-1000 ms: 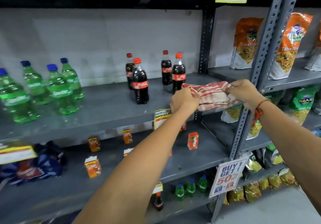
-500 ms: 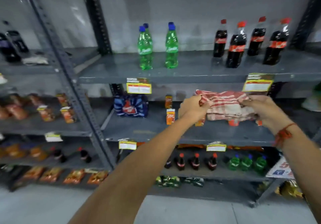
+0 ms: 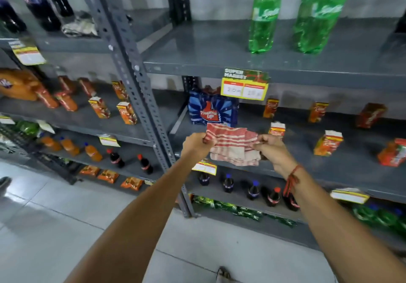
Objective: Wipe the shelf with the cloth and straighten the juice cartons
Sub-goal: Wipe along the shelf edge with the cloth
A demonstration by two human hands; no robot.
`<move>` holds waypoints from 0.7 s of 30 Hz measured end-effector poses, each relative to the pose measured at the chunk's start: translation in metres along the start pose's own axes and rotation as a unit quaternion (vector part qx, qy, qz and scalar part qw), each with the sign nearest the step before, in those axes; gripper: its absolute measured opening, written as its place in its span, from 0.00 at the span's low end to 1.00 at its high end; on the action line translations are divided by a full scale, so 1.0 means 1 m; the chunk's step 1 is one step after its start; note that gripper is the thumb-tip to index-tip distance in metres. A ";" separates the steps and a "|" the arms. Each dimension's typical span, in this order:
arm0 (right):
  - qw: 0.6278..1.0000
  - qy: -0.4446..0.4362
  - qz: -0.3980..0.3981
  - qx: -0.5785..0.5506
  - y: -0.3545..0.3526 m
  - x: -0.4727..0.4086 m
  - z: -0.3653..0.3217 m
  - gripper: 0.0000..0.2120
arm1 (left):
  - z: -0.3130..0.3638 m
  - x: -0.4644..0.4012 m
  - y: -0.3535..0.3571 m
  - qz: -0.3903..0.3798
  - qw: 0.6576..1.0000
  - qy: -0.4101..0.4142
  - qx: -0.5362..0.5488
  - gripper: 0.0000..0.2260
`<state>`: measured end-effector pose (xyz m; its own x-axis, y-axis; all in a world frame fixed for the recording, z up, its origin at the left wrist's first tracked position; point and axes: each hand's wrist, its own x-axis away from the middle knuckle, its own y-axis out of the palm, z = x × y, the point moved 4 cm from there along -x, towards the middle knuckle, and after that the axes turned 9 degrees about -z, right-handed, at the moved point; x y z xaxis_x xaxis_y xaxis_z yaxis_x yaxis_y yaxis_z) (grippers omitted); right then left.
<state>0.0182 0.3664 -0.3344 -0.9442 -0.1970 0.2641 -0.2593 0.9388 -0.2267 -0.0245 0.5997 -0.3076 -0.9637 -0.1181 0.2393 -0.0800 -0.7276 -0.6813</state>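
Since half a second ago the view has swung closer and to the left, so the green bottles (image 3: 264, 17) now stand large on the upper shelf and the cola bottles that stood to their right have dropped out of sight; the cloth (image 3: 232, 143) is held between both hands as before.

The left hand (image 3: 196, 145) is closed in a fist around the cloth's upper left corner, and the right hand (image 3: 273, 148) pinches its right edge between thumb and fingers. The cloth hangs between the two grips, in the air in front of the middle shelf (image 3: 351, 168), not touching it as far as can be seen. It is red and white striped, folded over in several layers, rumpled, with its lower edge sagging below both hands.

Behind it the juice cartons (image 3: 328, 143) stand scattered on the middle shelf, well apart from one another and turned at different angles, some tilted. One carton (image 3: 277, 129) is just behind the right hand. A blue pack (image 3: 212, 111) sits at the back, above the left hand, under a yellow price tag (image 3: 245, 87).
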 end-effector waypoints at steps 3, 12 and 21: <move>1.000 0.014 0.005 0.020 0.033 -0.040 0.012 0.07 | -0.032 -0.032 -0.012 -0.003 0.999 -0.045 -0.001 0.13; 0.994 0.066 0.064 0.064 0.058 -0.105 0.064 0.03 | -0.086 -0.102 0.006 -0.021 0.995 -0.096 0.009 0.11; 0.983 0.063 0.091 0.147 0.060 -0.100 0.068 0.12 | -0.107 -0.115 0.023 -0.014 0.997 -0.079 -0.007 0.13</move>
<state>0.0838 0.4231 -0.4382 -0.9524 0.0204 0.3042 -0.1540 0.8288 -0.5379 0.0568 0.6691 -0.4247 -0.9094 -0.2032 0.3630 -0.1104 -0.7234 -0.6816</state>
